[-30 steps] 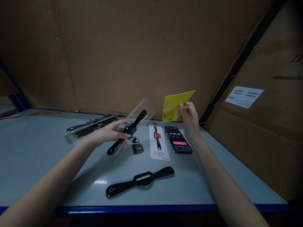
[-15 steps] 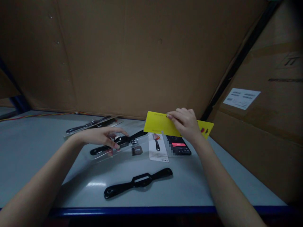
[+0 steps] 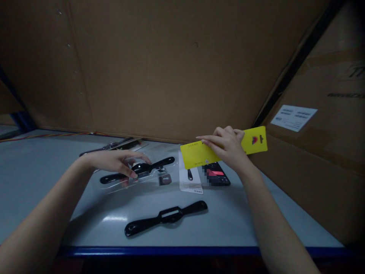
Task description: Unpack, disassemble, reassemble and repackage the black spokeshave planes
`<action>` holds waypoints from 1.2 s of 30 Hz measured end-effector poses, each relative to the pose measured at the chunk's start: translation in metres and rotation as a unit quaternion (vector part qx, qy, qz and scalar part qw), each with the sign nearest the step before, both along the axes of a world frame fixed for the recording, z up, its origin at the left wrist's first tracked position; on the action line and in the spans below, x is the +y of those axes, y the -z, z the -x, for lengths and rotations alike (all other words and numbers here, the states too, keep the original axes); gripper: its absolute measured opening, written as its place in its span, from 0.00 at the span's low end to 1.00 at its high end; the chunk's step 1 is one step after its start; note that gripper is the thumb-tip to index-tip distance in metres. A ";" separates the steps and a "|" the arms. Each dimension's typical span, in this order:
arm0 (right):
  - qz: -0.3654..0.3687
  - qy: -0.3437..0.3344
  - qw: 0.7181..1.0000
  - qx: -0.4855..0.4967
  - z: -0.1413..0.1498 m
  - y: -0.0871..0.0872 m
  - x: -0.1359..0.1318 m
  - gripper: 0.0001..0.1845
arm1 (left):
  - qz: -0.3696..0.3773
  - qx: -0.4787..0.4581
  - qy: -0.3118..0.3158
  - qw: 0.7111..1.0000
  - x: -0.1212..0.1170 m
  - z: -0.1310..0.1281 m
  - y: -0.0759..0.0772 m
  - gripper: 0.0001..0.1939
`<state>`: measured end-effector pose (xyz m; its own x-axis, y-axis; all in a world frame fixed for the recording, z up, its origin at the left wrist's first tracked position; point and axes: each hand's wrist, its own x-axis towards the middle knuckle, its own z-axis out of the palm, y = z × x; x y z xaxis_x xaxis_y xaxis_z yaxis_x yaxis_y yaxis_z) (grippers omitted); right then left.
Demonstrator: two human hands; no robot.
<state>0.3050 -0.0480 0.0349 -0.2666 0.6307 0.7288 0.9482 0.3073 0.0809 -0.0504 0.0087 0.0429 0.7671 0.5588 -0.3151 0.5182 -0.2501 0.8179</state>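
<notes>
The right hand (image 3: 225, 146) pinches a yellow card (image 3: 196, 155) between thumb and fingers and holds it up above the table, with one end of the card sticking out on each side of the hand. Just below that hand lies a phone (image 3: 218, 177), partly hidden by the card, with a white paper card (image 3: 189, 185) beside it. The left hand (image 3: 114, 161) arches over a black spokeshave (image 3: 139, 168) lying in a clear plastic shell (image 3: 168, 169), fingers curled down onto it. The light is poor, so whether they grip or only rest is hard to tell. To the right of that hand sits a small dark metal piece (image 3: 164, 179). Nearer the person than either hand, a second black spokeshave (image 3: 165, 217) lies on the grey table (image 3: 42, 182).
</notes>
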 end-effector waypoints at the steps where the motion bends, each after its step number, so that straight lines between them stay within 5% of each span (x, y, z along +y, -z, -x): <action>1: 0.000 0.000 1.000 -0.001 0.002 0.001 0.000 0.13 | -0.002 0.003 0.005 1.000 0.000 -0.001 0.000 0.29; 18: -0.039 -0.023 0.999 0.016 0.015 0.003 -0.001 0.14 | -0.009 0.000 0.044 0.999 -0.004 -0.001 -0.004 0.27; 31: 0.009 -0.034 0.999 0.009 0.085 0.030 -0.004 0.22 | 0.043 -0.043 0.072 0.996 -0.014 -0.031 0.014 0.31; 36: 0.019 -0.008 0.999 -0.036 0.103 0.037 -0.008 0.24 | 0.010 -0.077 0.069 0.995 -0.015 -0.044 0.028 0.23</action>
